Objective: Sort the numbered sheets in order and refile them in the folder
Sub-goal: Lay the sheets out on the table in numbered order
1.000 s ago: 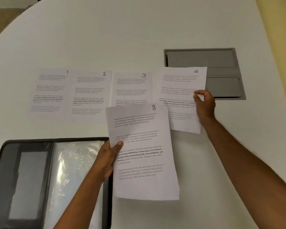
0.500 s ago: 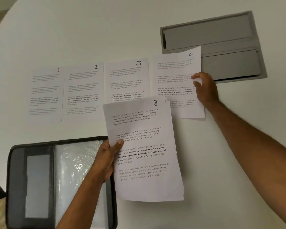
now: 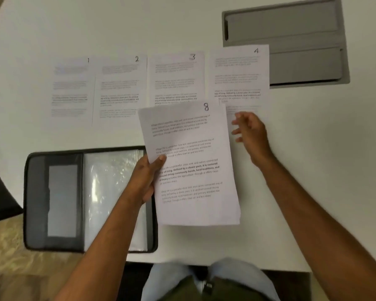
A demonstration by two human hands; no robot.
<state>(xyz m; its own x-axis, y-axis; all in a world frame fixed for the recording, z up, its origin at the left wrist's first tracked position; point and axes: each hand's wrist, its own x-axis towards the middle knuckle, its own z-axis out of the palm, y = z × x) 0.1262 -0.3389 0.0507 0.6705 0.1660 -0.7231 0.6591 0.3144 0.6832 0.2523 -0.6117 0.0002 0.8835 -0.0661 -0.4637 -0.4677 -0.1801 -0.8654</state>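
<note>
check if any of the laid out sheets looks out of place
Sheet 4 sits slightly higher than sheets 1 to 3 and overlaps the grey hatch set in the table; otherwise the row runs in order.

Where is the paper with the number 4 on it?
In the head view, sheet 4 lies on the table, rightmost in the row beside sheet 3, its top right corner overlapping the grey panel.

A white table [image 3: 313,170] holds four sheets in a row, numbered 1 [image 3: 71,90], 2 [image 3: 119,88], 3 [image 3: 175,77] and 4 [image 3: 239,74], beyond the hands. An open folder [image 3: 59,200] lies left of the left hand [image 3: 148,177]. A grey panel [image 3: 291,29] sits beyond the right hand [image 3: 251,133].
</note>
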